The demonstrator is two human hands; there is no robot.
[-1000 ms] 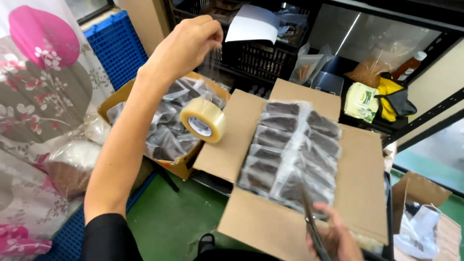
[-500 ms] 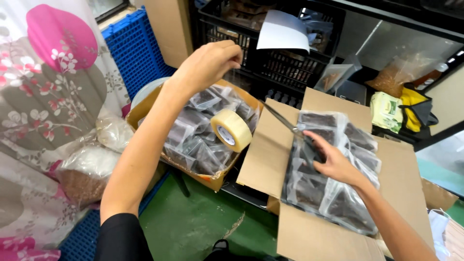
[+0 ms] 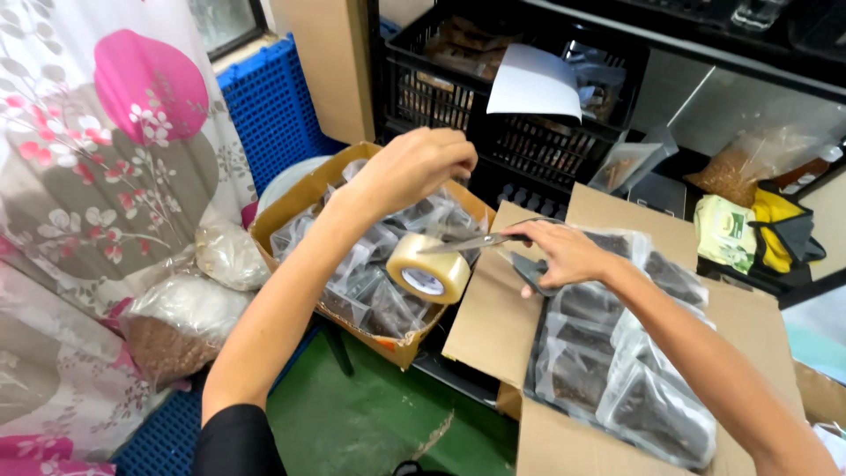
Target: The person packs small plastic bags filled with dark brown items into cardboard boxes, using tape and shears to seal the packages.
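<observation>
My left hand [image 3: 414,163] is raised with its fingers pinched on the end of a clear tape strip. The tan tape roll [image 3: 429,269] hangs just below it. My right hand [image 3: 564,251] holds grey scissors [image 3: 471,241], whose blades point left and reach the strip between hand and roll. Under my right arm is an open cardboard box [image 3: 489,326] filled with clear bags of dark contents [image 3: 617,379]. A second, smaller cardboard box [image 3: 295,201] with similar bags stands below my left arm.
A black plastic crate [image 3: 529,141] with a white sheet [image 3: 533,84] on it stands behind. A blue plastic panel [image 3: 264,106] and floral cloth [image 3: 106,167] are at left, with sacks of grain [image 3: 176,326] beneath. Yellow and green bags [image 3: 749,229] sit at right. The floor [image 3: 370,414] is green.
My right hand came up from the lower right with the scissors and brought the blades to the tape strip. My left hand stayed up holding the tape, the roll dangling.
</observation>
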